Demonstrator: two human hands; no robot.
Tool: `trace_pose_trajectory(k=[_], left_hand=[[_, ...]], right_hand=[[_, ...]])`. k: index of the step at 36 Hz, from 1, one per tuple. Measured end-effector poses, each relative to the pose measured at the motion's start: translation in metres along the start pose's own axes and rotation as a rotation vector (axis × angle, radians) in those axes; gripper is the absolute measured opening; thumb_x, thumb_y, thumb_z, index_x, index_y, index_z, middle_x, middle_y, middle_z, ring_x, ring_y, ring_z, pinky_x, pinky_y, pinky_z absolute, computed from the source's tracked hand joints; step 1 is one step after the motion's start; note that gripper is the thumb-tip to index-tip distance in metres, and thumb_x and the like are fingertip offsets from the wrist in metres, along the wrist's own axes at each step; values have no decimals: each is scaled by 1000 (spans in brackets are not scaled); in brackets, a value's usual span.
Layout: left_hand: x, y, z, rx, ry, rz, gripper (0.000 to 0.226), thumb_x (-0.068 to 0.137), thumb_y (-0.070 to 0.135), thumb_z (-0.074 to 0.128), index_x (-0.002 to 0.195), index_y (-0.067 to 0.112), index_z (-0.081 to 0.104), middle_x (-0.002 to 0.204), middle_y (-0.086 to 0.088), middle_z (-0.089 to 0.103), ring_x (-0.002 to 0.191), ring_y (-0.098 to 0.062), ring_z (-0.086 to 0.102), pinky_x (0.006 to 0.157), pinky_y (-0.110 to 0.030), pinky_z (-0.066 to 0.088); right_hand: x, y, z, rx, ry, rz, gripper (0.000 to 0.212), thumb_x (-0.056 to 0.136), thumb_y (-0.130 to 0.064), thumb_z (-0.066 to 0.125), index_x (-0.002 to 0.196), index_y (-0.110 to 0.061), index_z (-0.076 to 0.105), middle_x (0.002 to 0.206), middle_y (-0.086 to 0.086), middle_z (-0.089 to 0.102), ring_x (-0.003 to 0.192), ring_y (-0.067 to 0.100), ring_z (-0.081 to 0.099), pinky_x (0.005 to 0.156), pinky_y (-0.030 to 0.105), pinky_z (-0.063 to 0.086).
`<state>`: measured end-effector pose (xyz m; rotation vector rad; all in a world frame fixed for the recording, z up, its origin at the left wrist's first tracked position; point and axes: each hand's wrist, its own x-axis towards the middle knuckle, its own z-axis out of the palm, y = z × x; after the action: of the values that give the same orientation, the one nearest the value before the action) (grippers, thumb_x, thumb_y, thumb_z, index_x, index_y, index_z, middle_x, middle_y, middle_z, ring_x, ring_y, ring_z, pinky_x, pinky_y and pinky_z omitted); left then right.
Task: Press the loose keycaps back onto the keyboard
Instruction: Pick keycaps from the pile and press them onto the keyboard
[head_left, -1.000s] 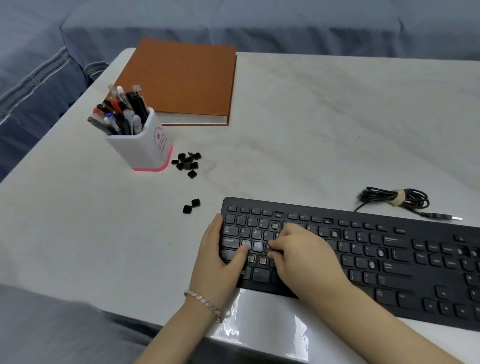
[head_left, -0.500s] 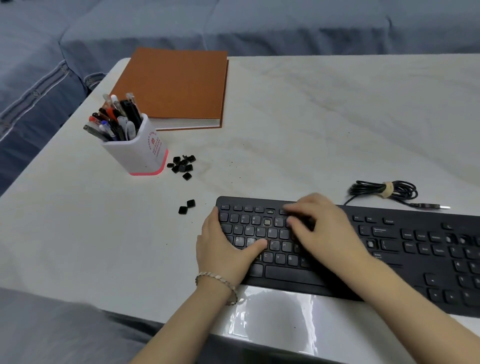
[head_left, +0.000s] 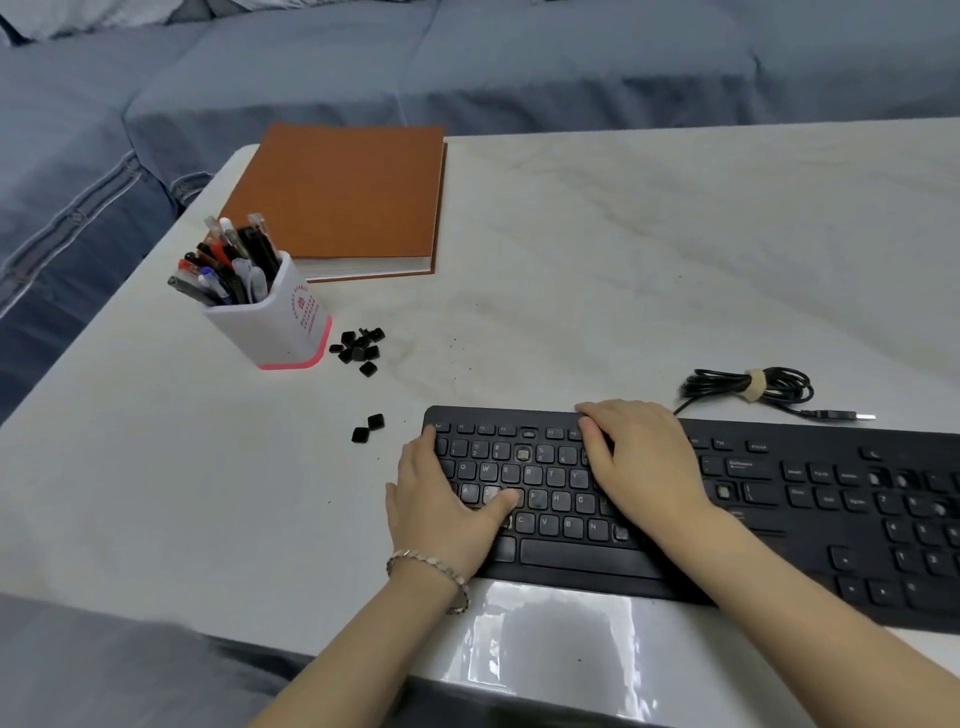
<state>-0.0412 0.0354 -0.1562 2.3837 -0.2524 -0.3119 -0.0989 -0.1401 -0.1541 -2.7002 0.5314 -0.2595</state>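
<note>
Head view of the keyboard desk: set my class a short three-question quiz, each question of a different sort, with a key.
1. True or false: two loose keycaps lie on the table just left of the keyboard.
2. What lies beyond the keyboard's far edge, to the right of the right hand? A) a coiled cable B) a mug C) scissors
3. Fill in: the keycap pile lies beside the white ____ full of pens.
Key: 1 true; 2 A; 3 pen holder.
</note>
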Motion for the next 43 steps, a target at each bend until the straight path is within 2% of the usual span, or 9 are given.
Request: trace_pose_trajectory(k=[5, 9, 12, 16, 26, 34, 37, 40, 43], left_hand=[[3, -5, -12, -79, -117, -3, 86, 74, 21, 73, 144, 16, 23, 145, -1, 29, 133, -15, 29, 112, -28, 20], [13, -16, -39, -11, 120, 170, 45, 82, 12, 66, 125, 10, 53, 133, -8, 49, 122, -18, 42, 103, -22, 24], [37, -29, -60, 195, 259, 201, 43, 83, 17, 65, 125, 9, 55, 123, -15, 51, 113, -33, 45, 97, -33, 30], [61, -42, -71, 209, 108, 26, 55, 78, 30, 72, 128, 20, 51, 122, -7, 45, 99, -26, 51, 86, -35, 43], [89, -46, -71, 118, -28, 96, 16, 72, 12, 78, 79, 16, 64, 74, 3, 54, 68, -14, 48, 61, -19, 36], [96, -31, -73, 563, -159, 181, 24, 94, 25, 51, 108, 8, 59, 107, -10, 56, 97, -27, 55, 81, -30, 39], [84, -26, -73, 325, -57, 169, 16, 94, 19, 51, 95, 7, 61, 86, -7, 63, 77, -18, 59, 75, -25, 42], [63, -11, -72, -231, -44, -21, 16, 92, 10, 53, 80, 5, 62, 57, 0, 63, 45, -5, 58, 60, -20, 51], [41, 10, -70, -706, -170, -267, 18, 91, 6, 53, 79, 1, 65, 55, 1, 66, 44, -3, 57, 49, -13, 51]], right_hand=[[-1, 1, 1, -12, 24, -4, 26, 92, -21, 48, 110, -14, 66, 103, 0, 68, 97, 24, 58, 88, 32, 31], [-1, 1, 1, -17, 26, -2, 25, 92, -20, 50, 109, -14, 66, 102, 1, 69, 96, 25, 59, 88, 33, 33], [-1, 0, 1, -20, 30, 2, 25, 91, -20, 50, 108, -13, 66, 102, 1, 69, 95, 25, 59, 88, 33, 33], [-1, -1, 1, -21, 30, 4, 25, 91, -20, 50, 109, -13, 66, 102, 1, 69, 95, 26, 59, 89, 33, 34], [-2, -1, 3, -19, 56, 2, 23, 90, -19, 52, 107, -13, 67, 99, 1, 69, 92, 26, 59, 87, 34, 34], [-3, 0, 4, -17, 88, 1, 20, 88, -16, 56, 103, -11, 69, 95, 2, 70, 87, 26, 61, 85, 34, 35], [-2, -1, 4, -12, 96, -5, 19, 88, -15, 57, 102, -11, 69, 93, 2, 70, 86, 27, 61, 84, 34, 36], [-3, -1, 3, -11, 89, -8, 19, 88, -15, 57, 102, -10, 69, 93, 3, 70, 85, 27, 61, 85, 35, 38], [-3, -1, 2, -9, 85, -13, 21, 89, -16, 55, 103, -10, 69, 93, 3, 70, 86, 27, 61, 85, 35, 39]])
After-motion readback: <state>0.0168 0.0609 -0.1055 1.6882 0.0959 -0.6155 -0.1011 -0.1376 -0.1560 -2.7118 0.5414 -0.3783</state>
